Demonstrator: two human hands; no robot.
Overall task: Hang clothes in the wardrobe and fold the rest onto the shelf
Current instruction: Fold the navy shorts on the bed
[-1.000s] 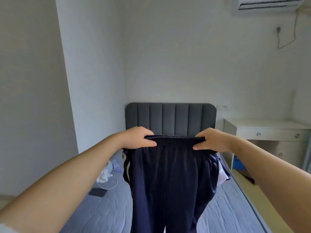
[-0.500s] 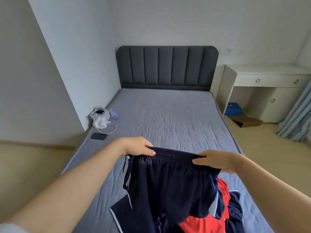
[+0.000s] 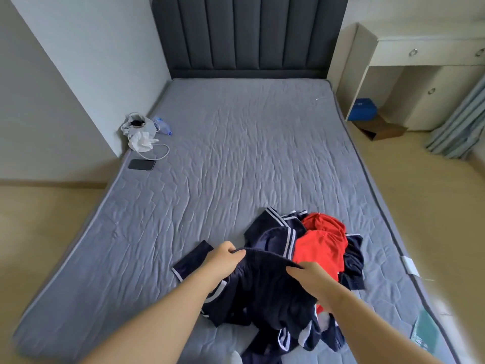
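left grip: your left grip (image 3: 225, 258) is closed on the waistband of the navy trousers (image 3: 262, 292), fingers curled over the elastic edge.
right grip: your right grip (image 3: 309, 275) is clamped on the same waistband at its other end, fingers folded over the top edge. Thumb is hidden, can't tell how it sits.
navy trousers: strung between your two grips, with the waistband stretched from one to the other. The rest drops below the grips and bunches on the bed (image 3: 236, 153). White side stripes show down by your forearms.
navy flap: a flat navy flap (image 3: 191, 261) with white trim lies on the bed just left of your left grip. Can't tell if it belongs to the trousers.
red garment: the red garment (image 3: 322, 248) is crumpled just beyond your right grip, close against the waistband.
striped pile: a navy striped pile (image 3: 275, 231) sits beyond and between the grips, touching the red garment and running round its right side.
phone: a dark phone (image 3: 141, 164) lies flat well beyond your left grip and off to its left, at the mattress edge.
clutter: a white cable (image 3: 161, 153), a white bag (image 3: 139, 141) and a plastic bottle (image 3: 162, 126) sit just past the phone, further from the grip.
headboard: the dark headboard (image 3: 249, 35) stands upright at the bed's far end, straight ahead of both grips.
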